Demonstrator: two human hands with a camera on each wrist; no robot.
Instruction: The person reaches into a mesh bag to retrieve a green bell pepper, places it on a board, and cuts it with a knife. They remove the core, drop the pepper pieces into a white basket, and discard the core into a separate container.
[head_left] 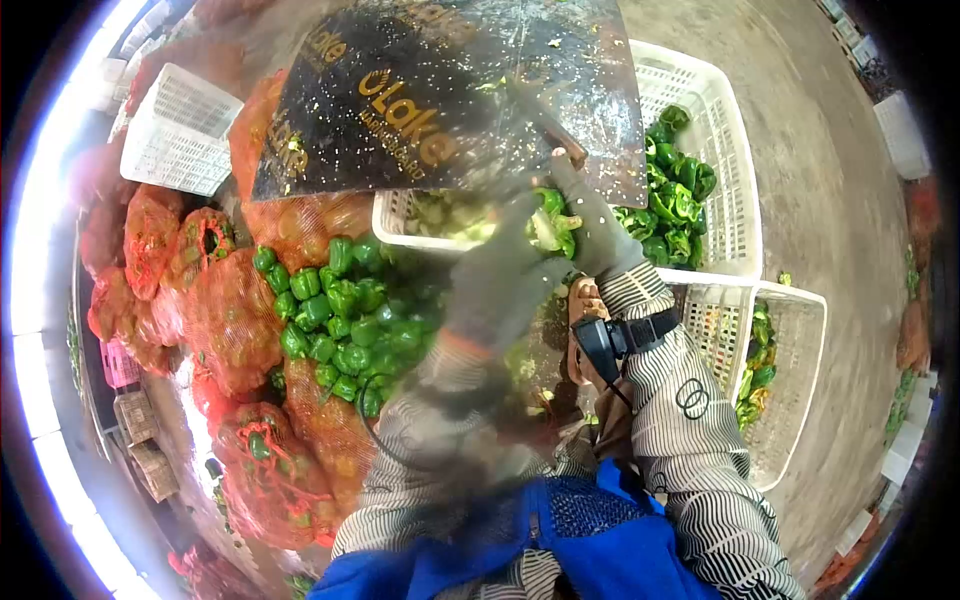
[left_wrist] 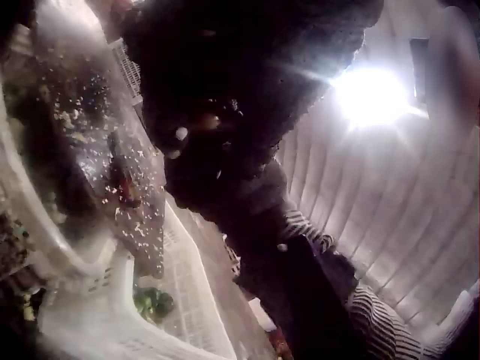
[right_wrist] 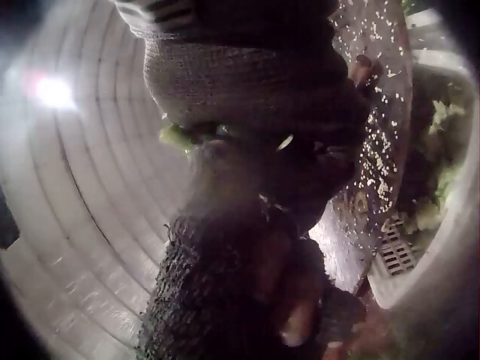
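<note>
A green bell pepper [head_left: 556,222], opened so its pale core shows, is held between both gloved hands above a white crate. My left hand [head_left: 505,280], blurred in the head view, grips it from the left. The right hand [head_left: 600,228] holds its other side, fingers curled at the pepper. Both hands are close together and dark in the right wrist view, where a bit of green pepper [right_wrist: 176,138] shows between them. A knife with a brown handle [head_left: 573,150] lies on the dark board [head_left: 330,110] just beyond the hands.
Whole green peppers [head_left: 345,310] are heaped to the left, beside red mesh sacks [head_left: 235,320]. Opened peppers fill a white crate [head_left: 742,200] at the right, with another crate [head_left: 800,400] nearer. The crate under the board [head_left: 395,225] holds pale scraps. Seeds litter the board.
</note>
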